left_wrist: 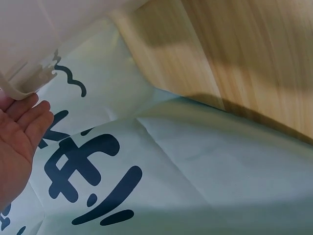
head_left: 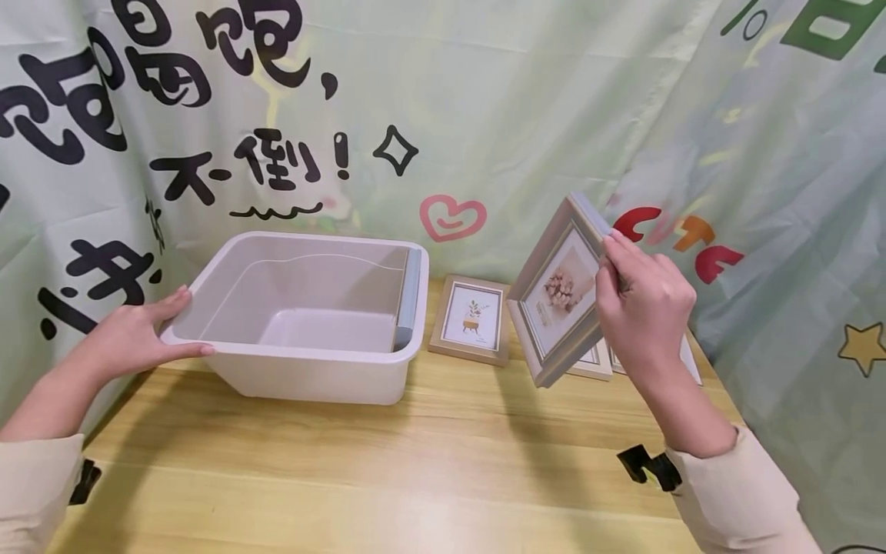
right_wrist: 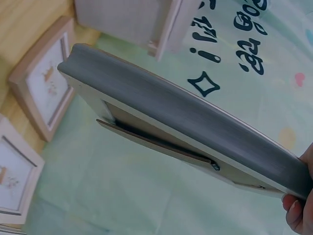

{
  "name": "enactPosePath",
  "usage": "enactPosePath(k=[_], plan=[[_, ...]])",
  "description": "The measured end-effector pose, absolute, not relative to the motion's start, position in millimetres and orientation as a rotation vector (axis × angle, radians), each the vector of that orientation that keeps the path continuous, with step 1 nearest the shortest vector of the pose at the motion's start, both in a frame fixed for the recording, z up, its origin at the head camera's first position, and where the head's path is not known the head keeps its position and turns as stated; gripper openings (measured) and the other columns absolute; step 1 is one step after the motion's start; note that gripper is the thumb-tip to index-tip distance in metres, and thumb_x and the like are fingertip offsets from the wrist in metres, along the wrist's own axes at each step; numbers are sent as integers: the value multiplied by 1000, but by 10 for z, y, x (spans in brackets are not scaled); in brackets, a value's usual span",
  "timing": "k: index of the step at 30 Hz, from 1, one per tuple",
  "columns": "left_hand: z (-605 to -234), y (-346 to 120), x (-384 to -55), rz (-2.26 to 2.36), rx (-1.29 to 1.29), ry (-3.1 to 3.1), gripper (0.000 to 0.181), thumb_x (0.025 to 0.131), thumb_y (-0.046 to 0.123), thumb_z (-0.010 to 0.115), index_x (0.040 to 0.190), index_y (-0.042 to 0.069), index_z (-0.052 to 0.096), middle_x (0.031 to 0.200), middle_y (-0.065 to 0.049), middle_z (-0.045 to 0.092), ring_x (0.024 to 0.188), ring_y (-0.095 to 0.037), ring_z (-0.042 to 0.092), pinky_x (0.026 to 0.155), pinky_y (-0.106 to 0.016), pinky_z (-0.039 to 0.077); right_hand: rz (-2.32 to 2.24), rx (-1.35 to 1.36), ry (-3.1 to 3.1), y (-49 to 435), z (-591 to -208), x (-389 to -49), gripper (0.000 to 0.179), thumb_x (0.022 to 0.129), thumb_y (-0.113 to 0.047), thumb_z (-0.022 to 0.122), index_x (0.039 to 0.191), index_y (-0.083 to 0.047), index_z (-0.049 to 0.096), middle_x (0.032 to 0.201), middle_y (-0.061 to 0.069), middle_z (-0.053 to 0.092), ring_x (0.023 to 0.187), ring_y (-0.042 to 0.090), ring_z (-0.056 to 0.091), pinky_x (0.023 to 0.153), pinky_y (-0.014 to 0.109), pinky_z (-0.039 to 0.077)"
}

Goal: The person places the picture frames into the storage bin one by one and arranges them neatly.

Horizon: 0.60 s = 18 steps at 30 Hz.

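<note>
A pale plastic bin point(head_left: 314, 377) sits on the table's left side. My left hand point(head_left: 134, 338) grips its left end; the left wrist view shows the fingers point(left_wrist: 34, 115) curled under the rim. Against the bin's right inner wall stands a grey-blue frame-like piece point(head_left: 410, 296). My right hand point(head_left: 647, 296) holds a picture frame point(head_left: 536, 338) with a flower print, tilted in the air above the table. From the right wrist, the frame's grey edge point(right_wrist: 181, 110) and a partly folded-out back stand point(right_wrist: 151, 147) are visible.
A small frame with a potted plant print point(head_left: 474, 319) lies right of the bin. Farther right, other frames point(head_left: 591, 365) lie partly hidden behind the held one. A printed cloth point(head_left: 526, 100) hangs behind and beside the wooden table point(head_left: 374, 477).
</note>
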<state>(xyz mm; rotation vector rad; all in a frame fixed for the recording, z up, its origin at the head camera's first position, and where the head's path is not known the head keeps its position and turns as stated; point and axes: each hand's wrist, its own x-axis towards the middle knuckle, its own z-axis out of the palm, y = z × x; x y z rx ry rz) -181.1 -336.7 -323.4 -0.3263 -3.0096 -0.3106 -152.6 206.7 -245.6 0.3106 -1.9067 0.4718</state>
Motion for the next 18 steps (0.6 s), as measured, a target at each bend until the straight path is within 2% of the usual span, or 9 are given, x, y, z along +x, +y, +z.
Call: enactPosePath(k=[4, 8, 11, 13, 15, 18], plan=[[-3234, -3361, -1810, -306, -313, -3039, 98, 70, 53, 72, 137, -7, 33, 135, -33, 36, 100, -58, 51, 70, -53, 46, 498, 290, -1904, 2011, -2369, -1565, 25, 87, -2, 50, 97, 3, 72, 97, 18, 70, 69, 41, 61, 51, 28, 24], [-3242, -3357, -1804, -301, -313, -3045, 98, 70, 53, 72, 136, -8, 34, 135, -33, 36, 99, -57, 52, 69, -53, 46, 525, 275, -1912, 1967, -2304, -1601, 27, 87, -2, 47, 93, 2, 73, 98, 17, 70, 58, 40, 54, 51, 23, 17], [-3243, -3358, -1805, -302, -321, -3032, 97, 70, 53, 73, 136, -8, 35, 136, -32, 37, 100, -58, 51, 70, -53, 46, 535, 277, -1923, 1929, -2255, -1617, 27, 87, -1, 46, 91, 2, 73, 98, 16, 70, 54, 40, 51, 52, 24, 18], [-3239, -3359, -1807, -306, -321, -3028, 97, 70, 53, 72, 136, -7, 34, 137, -31, 36, 101, -58, 50, 72, -55, 45, 528, 283, -1930, 1899, -2220, -1633, 28, 86, 0, 45, 80, 3, 72, 99, 15, 71, 53, 39, 50, 51, 27, 18], [-3234, -3361, -1810, -304, -317, -3027, 97, 70, 53, 72, 137, -7, 34, 137, -30, 36, 102, -59, 49, 73, -55, 45, 513, 296, -1938, 1871, -2182, -1656, 29, 85, 1, 43, 66, 4, 64, 98, 14, 71, 54, 39, 51, 51, 30, 19], [-3227, -3360, -1813, -298, -312, -3032, 97, 71, 53, 72, 137, -7, 34, 137, -31, 36, 101, -58, 49, 72, -55, 45, 470, 326, -1961, 1839, -2124, -1695, 29, 84, 2, 42, 57, 2, 51, 98, 14, 71, 57, 39, 55, 50, 31, 18]])
